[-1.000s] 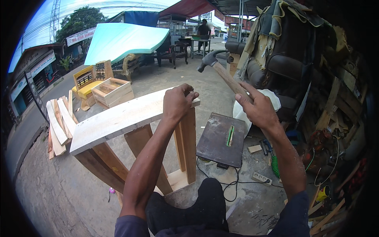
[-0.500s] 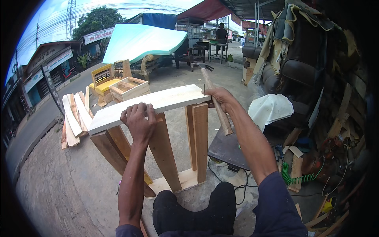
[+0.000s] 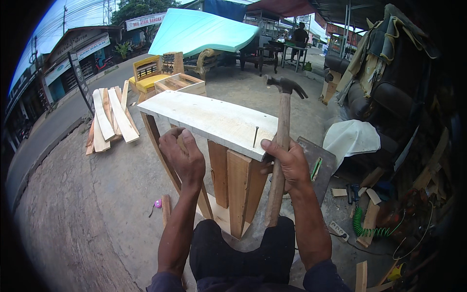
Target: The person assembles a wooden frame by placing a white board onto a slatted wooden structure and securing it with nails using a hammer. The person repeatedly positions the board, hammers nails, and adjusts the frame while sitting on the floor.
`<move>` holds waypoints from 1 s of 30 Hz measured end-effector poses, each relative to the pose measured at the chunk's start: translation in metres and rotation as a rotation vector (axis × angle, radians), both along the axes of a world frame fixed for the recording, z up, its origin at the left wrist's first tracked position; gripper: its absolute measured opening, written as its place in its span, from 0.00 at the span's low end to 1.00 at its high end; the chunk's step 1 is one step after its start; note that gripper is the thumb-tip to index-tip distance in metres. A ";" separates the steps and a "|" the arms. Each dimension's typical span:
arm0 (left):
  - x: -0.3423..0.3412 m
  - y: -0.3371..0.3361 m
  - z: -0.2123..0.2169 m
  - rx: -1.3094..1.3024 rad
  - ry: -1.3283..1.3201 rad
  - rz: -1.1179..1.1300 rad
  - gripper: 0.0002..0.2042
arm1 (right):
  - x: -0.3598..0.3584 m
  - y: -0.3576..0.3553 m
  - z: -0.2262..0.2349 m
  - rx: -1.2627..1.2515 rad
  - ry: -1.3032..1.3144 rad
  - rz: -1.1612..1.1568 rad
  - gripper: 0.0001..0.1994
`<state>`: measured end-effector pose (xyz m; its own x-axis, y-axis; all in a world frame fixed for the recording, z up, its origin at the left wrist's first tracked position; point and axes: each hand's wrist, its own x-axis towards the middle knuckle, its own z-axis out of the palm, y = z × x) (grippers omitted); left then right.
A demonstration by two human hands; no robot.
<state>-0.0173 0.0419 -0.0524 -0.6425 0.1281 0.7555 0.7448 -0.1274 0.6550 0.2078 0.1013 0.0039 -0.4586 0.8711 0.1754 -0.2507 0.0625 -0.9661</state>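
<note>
A wooden frame of upright posts (image 3: 238, 192) stands between my legs, capped by a pale board (image 3: 209, 113). Near the board's right end a nail (image 3: 255, 137) sticks up, its head well above the wood. My right hand (image 3: 291, 163) is closed round the wooden handle of a claw hammer (image 3: 283, 112), held upright with its head at the top; the thumb reaches the board's corner. My left hand (image 3: 185, 155) is raised beside the board's near edge, fingers curled in and thumb against them. Whatever it may hold is hidden.
Loose wood strips (image 3: 109, 117) lie at the left, behind a pink tape measure (image 3: 158, 203). Farther back are a yellow chair (image 3: 148, 80) and a light-blue foam sheet (image 3: 204, 31). At right are a white cloth (image 3: 351, 141), a green coiled hose (image 3: 362, 228) and a power strip (image 3: 339, 230).
My left hand has come off the board's top. The frame has turned, its right end now nearer me. The hammer has swung more upright in my right hand.
</note>
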 end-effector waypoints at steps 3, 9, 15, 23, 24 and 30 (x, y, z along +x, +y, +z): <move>0.041 -0.015 -0.007 0.017 -0.741 -0.662 0.29 | 0.003 -0.009 0.002 -0.056 -0.001 0.078 0.21; 0.062 0.004 0.031 -0.048 -0.927 -1.202 0.38 | 0.000 -0.013 0.005 -0.024 -0.102 0.108 0.21; 0.081 0.003 0.030 0.036 -0.983 -1.135 0.27 | 0.004 -0.016 0.007 -0.007 -0.155 0.105 0.22; 0.087 -0.012 0.030 0.098 -0.931 -1.115 0.28 | 0.001 -0.024 0.004 -0.002 -0.179 0.141 0.23; 0.087 -0.013 0.029 0.097 -0.919 -1.111 0.28 | 0.001 -0.026 0.003 -0.003 -0.164 0.141 0.23; 0.084 -0.013 0.031 0.150 -0.931 -1.188 0.27 | 0.000 -0.033 0.005 0.014 -0.186 0.091 0.23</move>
